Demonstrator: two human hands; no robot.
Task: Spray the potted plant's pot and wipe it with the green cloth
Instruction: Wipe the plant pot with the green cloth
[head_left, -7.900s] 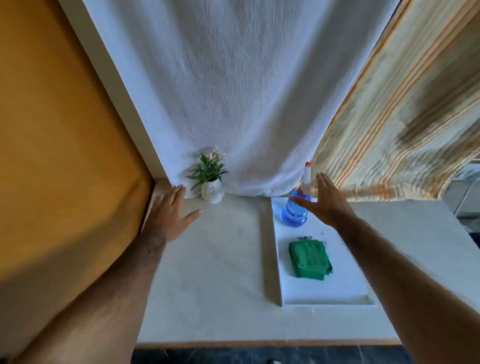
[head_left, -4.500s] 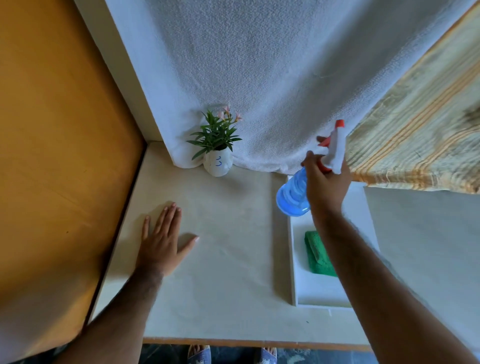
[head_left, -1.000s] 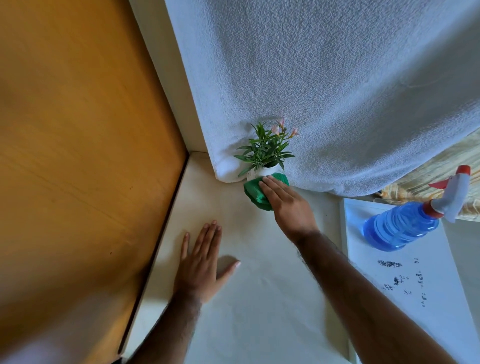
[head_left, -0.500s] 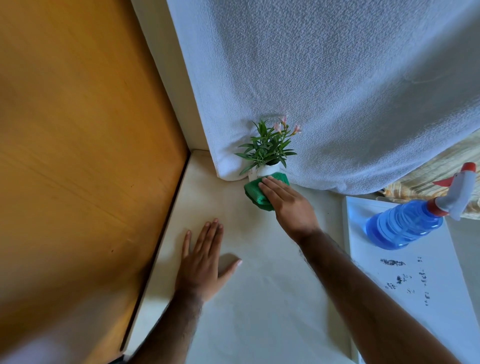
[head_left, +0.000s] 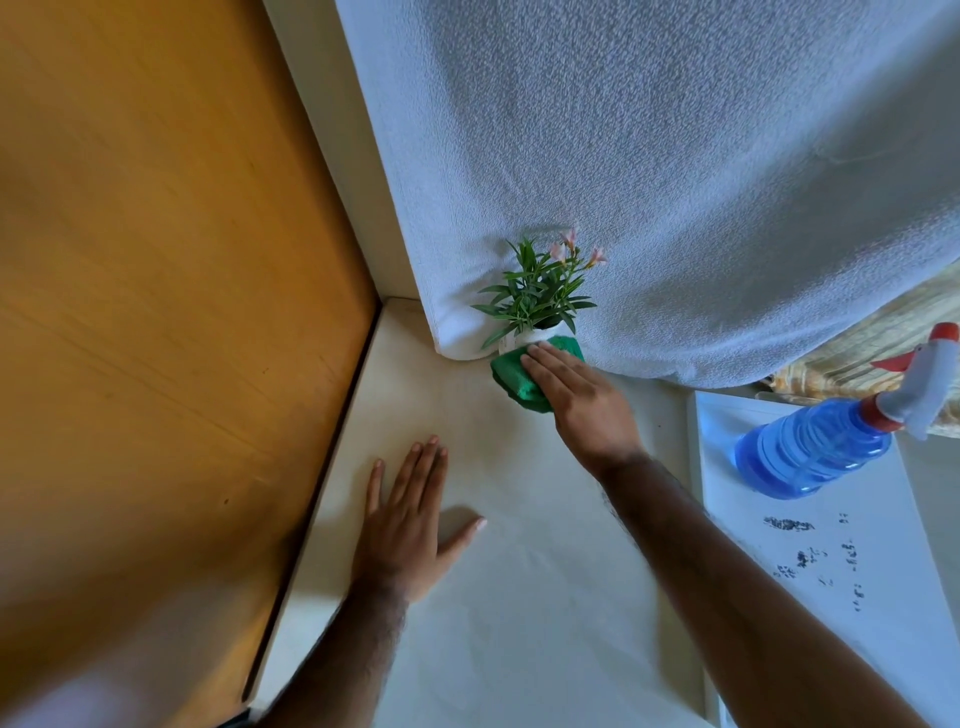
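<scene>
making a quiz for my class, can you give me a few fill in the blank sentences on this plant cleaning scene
1. The right hand presses a ____ cloth against the white pot.
2. The left hand lies ____ on the table, holding nothing.
3. The blue spray bottle stands on the white ____ at the right.
4. The plant bears small ____ flowers.

Missing words: green; flat; tray; pink

The plant pot (head_left: 524, 339) stands at the far edge of the table (head_left: 519, 597), against the hanging towel (head_left: 649, 182). The cloth (head_left: 514, 376) lies against its near side, under the right hand (head_left: 582, 402). The left hand (head_left: 408, 525) rests flat, nearer and left. The spray bottle (head_left: 815, 452) stands on the tray (head_left: 857, 571), far right.
</scene>
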